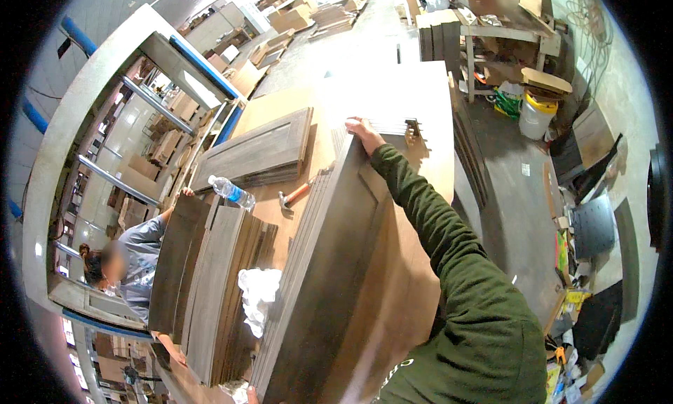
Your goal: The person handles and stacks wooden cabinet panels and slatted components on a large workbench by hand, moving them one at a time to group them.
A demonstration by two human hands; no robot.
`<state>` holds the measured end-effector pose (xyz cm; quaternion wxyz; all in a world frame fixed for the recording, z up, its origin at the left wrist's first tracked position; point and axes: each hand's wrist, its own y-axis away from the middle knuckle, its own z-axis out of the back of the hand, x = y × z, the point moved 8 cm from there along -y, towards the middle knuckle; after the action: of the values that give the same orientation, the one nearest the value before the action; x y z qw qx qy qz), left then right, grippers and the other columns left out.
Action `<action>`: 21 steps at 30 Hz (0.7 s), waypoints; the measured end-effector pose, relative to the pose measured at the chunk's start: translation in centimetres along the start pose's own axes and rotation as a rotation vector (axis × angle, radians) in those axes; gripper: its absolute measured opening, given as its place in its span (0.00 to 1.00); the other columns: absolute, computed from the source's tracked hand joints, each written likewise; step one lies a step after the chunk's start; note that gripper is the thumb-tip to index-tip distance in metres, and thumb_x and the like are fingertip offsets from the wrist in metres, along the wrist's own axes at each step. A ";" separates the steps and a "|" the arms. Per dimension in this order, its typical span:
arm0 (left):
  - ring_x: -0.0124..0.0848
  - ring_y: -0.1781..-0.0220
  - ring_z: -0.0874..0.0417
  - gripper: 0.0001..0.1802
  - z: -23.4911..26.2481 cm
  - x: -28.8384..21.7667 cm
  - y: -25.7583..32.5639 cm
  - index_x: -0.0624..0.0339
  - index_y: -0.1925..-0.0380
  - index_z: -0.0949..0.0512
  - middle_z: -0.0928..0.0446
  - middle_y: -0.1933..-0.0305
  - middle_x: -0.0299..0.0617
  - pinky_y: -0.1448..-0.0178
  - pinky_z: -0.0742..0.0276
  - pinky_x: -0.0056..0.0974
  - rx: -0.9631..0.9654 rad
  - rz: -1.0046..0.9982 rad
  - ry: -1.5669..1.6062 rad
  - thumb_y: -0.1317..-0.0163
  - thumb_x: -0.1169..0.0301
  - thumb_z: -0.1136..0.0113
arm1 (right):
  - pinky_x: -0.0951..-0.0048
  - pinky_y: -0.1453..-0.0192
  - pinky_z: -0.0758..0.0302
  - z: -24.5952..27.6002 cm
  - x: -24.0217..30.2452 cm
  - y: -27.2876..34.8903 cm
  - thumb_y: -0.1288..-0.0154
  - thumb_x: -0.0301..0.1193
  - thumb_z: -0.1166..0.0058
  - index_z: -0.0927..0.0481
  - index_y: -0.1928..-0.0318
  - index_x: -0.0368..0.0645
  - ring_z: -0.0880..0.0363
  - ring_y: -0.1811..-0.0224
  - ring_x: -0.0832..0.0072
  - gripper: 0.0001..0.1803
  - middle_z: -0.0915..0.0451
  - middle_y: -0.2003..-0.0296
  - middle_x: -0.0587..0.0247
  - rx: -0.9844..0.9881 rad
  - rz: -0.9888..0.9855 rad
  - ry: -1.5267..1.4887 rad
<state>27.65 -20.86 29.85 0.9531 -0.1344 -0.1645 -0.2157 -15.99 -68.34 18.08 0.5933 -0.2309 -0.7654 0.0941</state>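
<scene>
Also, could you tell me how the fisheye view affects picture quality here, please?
Head view: the steel frame bows strongly near the rim, black corners ring the image, glare washes out the white sheet beyond the right hand, and the panel stack stays fairly sharp.

Tall panel stack (336, 264) along the worktable's (420, 102) near right part, right hand (363, 132) on its far end. Left of it, cloth (258, 295), then a second stack (210, 285) at the left edge. Behind those, bottle (231, 191) and hammer (294, 196). Farther back, framed door (259, 149) near the far left edge. Co-worker (130, 260) left of the worktable.
</scene>
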 end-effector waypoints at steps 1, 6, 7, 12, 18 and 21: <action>0.41 0.81 0.26 0.30 1.1 -0.8 -0.8 0.66 0.49 0.27 0.23 0.74 0.51 0.74 0.29 0.42 -0.053 -0.059 -0.011 0.49 0.57 0.42 | 0.70 0.44 0.35 0.0 -0.2 -0.1 0.43 0.45 0.50 0.37 0.44 0.33 0.30 0.52 0.70 0.33 0.33 0.52 0.52 -0.012 -0.087 -0.049; 0.38 0.86 0.31 0.28 -0.9 0.1 1.0 0.58 0.46 0.28 0.31 0.85 0.41 0.77 0.34 0.42 0.061 0.106 -0.007 0.49 0.64 0.42 | 0.72 0.49 0.31 0.6 2.5 1.4 0.41 0.32 0.48 0.33 0.50 0.35 0.30 0.56 0.72 0.21 0.34 0.53 0.55 -0.080 -0.002 -0.054; 0.38 0.86 0.32 0.30 0.5 -0.9 -0.4 0.58 0.45 0.29 0.31 0.84 0.41 0.77 0.34 0.43 0.003 0.125 -0.001 0.51 0.62 0.40 | 0.72 0.49 0.31 1.2 2.3 1.1 0.40 0.31 0.49 0.33 0.50 0.36 0.30 0.56 0.72 0.20 0.34 0.53 0.56 -0.046 0.090 0.076; 0.39 0.78 0.27 0.27 3.9 -0.4 0.7 0.56 0.49 0.25 0.27 0.77 0.42 0.71 0.30 0.45 -0.180 0.248 0.033 0.50 0.59 0.37 | 0.67 0.44 0.32 -1.6 0.0 -0.4 0.43 0.37 0.46 0.36 0.45 0.34 0.29 0.49 0.67 0.29 0.28 0.55 0.48 0.029 -0.216 -0.163; 0.39 0.72 0.23 0.18 3.7 -0.5 3.2 0.50 0.55 0.20 0.24 0.72 0.44 0.66 0.27 0.43 -0.308 0.380 0.019 0.48 0.62 0.38 | 0.69 0.50 0.28 -4.8 20.6 -3.5 0.43 0.45 0.45 0.26 0.53 0.36 0.23 0.55 0.65 0.26 0.23 0.57 0.51 0.051 0.409 0.600; 0.39 0.73 0.24 0.20 4.0 -0.5 2.6 0.49 0.54 0.21 0.23 0.70 0.44 0.67 0.27 0.42 -0.291 0.343 0.061 0.51 0.64 0.36 | 0.70 0.53 0.27 -8.9 28.2 -1.1 0.38 0.43 0.49 0.24 0.54 0.45 0.21 0.58 0.66 0.18 0.21 0.58 0.57 0.196 0.509 0.506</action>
<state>27.41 -17.10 32.81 0.9508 -0.2900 -0.0775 -0.0761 -13.12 -57.36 45.40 0.7406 -0.3718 -0.5002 0.2513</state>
